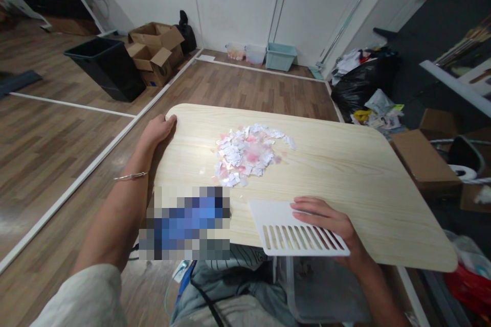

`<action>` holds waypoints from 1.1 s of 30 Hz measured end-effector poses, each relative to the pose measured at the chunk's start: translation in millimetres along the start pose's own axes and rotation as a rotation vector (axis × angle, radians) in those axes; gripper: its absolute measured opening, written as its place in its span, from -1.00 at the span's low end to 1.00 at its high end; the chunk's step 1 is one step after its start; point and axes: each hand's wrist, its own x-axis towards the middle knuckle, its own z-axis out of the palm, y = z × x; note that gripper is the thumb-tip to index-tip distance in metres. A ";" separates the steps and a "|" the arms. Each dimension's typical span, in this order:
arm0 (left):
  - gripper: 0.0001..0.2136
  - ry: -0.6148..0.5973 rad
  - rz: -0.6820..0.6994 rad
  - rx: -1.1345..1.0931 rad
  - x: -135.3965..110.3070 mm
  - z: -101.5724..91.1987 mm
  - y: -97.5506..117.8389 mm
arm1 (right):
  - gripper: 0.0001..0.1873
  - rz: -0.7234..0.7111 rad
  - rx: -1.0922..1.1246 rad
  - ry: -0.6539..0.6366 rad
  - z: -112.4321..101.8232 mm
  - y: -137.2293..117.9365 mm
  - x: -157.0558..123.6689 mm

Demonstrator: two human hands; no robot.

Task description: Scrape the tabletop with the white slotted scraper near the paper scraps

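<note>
While a person is sitting at the worktop (345,163), the left hand (159,129) is curling around its edge at the far left corner, gripping it, with some of the fingers hidden from me. The right hand (330,217) is holding a white slotted panel (273,209) by its right side, partly closed, the fingers lying nearly straight across the top; I can't make out the thumb clearly. Between the two hands, farther out than the right one, a loose heap of paper scraps (245,153) is spreading over the wood, mostly white with pink patches. Nearer the person than the left hand, a blue object (187,222) is showing only as a blur. Below the right hand, a grey container (326,291) is standing. Beyond the left hand, a black bin (103,69) is standing beside open cardboard boxes (155,51).
</note>
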 end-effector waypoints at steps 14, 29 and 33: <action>-0.49 0.012 0.046 -0.024 5.1 2.9 -2.7 | -0.64 -0.024 0.008 0.058 15.7 -8.0 6.4; -0.51 0.026 0.074 -0.060 11.6 5.5 -6.6 | -0.68 -0.061 0.176 0.063 17.7 -14.4 -0.9; -0.50 0.038 0.058 -0.026 7.8 1.5 0.0 | -0.68 -0.047 0.202 0.073 18.4 -17.9 -3.1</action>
